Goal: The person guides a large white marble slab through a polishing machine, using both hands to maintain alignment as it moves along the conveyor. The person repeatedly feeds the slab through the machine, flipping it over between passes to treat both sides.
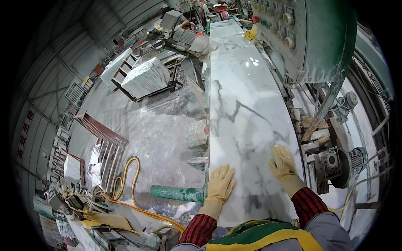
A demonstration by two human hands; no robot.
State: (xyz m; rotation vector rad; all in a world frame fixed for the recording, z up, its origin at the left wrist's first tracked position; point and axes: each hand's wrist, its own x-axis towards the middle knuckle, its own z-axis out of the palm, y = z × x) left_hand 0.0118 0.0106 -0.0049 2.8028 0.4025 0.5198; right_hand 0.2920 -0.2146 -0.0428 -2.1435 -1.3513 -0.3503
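Workshop floor is seen left of long marbled slab. Left hand and right hand are rested on it near opposite edges, fingers extended, nothing gripped. Pressure is best spread evenly, fingertips clear of edges.

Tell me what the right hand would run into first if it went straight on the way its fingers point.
Apparently nothing: ahead of the right hand, the grey-veined white slab looks unobstructed nearly to its far end, where depth is hard to judge.
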